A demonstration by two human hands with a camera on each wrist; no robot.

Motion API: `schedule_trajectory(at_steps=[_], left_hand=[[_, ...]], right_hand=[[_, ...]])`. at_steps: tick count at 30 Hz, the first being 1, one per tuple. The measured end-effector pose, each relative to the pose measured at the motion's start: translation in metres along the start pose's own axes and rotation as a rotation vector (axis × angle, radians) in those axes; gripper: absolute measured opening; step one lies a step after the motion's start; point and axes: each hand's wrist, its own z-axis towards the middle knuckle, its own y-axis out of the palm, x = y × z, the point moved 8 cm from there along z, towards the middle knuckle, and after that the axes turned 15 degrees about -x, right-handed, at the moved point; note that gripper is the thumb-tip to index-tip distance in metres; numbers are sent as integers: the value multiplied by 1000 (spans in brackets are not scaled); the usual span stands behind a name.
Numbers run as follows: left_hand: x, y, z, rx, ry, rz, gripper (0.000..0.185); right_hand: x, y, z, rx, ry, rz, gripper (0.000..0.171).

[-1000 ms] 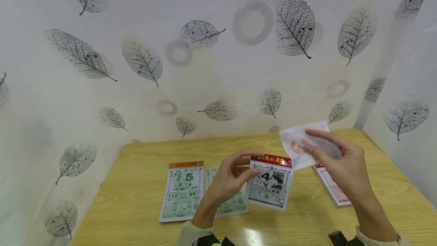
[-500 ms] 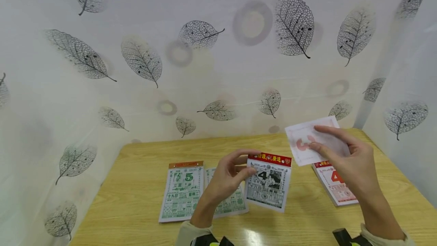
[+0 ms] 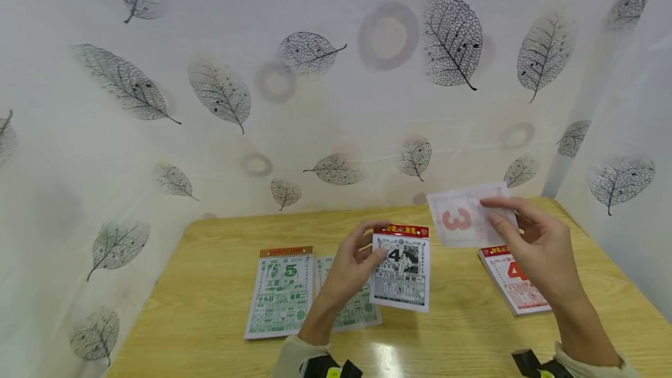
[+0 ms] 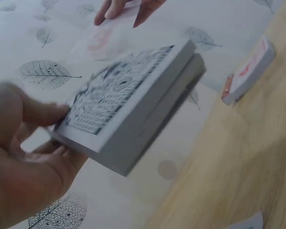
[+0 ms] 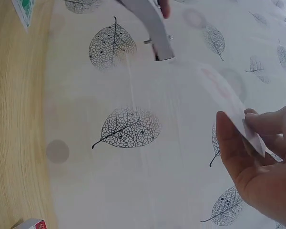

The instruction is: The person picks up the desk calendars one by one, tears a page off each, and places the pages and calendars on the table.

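Note:
My left hand [image 3: 353,265] grips a thick tear-off calendar pad [image 3: 401,270] by its left side, above the table. Its top sheet is printed in black with a 4, under a red header strip. In the left wrist view the thumb lies on the printed face of the calendar pad [image 4: 119,90], and the thick page edges face the camera. Up and to the right, my right hand [image 3: 541,249] pinches a thin loose calendar sheet [image 3: 455,217] between thumb and fingers. A red 3 shows through it in reverse. The right wrist view has this sheet [image 5: 229,98] nearly edge-on.
Below the right hand lies another tear-off calendar [image 3: 506,279] with a red 4. On the left a green-printed calendar [image 3: 280,296] lies beside a loose green sheet [image 3: 357,311], partly behind the left arm. A leaf-patterned curtain [image 3: 336,104] rises behind the wooden table [image 3: 210,284].
The left hand has lifted the calendar pad slightly and shifted it left. The right hand has drawn the loose sheet away from the pad, then turned it, so the reversed 3 shows more plainly.

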Motion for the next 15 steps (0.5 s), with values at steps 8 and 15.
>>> schedule_trajectory(at_steps=[8, 15], left_hand=[[-21, -6, 1, 122, -56, 29, 49], [-45, -6, -1, 176, -138, -11, 47]], right_hand=[[7, 2, 1, 33, 23, -144, 27], [22, 2, 0, 55, 85, -194, 28]])
